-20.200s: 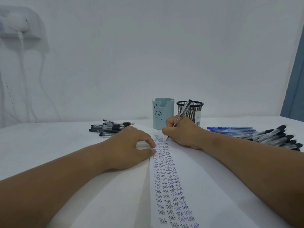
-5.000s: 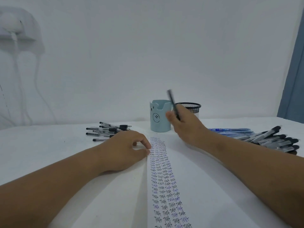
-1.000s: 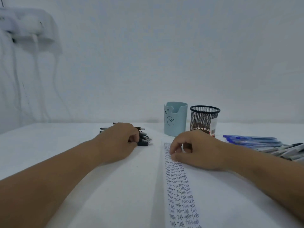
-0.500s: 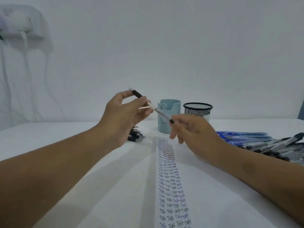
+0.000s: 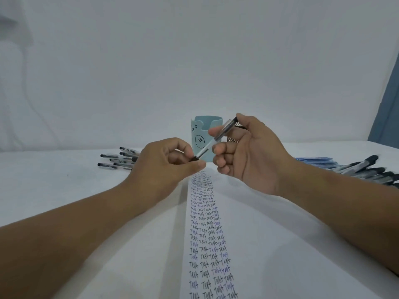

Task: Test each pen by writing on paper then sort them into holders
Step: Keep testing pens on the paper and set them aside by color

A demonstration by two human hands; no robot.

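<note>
- The left hand [image 5: 166, 162] pinched the dark lower end of a clear pen [image 5: 213, 141], and the right hand [image 5: 248, 152] held its barrel in curled fingers; the pen hung slanted above the far end of the paper [image 5: 269, 244], in front of the blue holder [image 5: 204, 139].
- Judged from the many rows of "Test" down the paper, much testing was done; this pen was not yet writing.
- Pens on the counter [image 5: 54, 190] remained unsorted: a black pile far left [image 5: 117, 158], blue pens [image 5: 315, 160] and black pens [image 5: 367, 169] at right.
- The mesh holder [image 5: 234, 138] sat mostly hidden behind the right hand; neither holder's contents showed, and whether the pen's cap was coming off could not be told.
</note>
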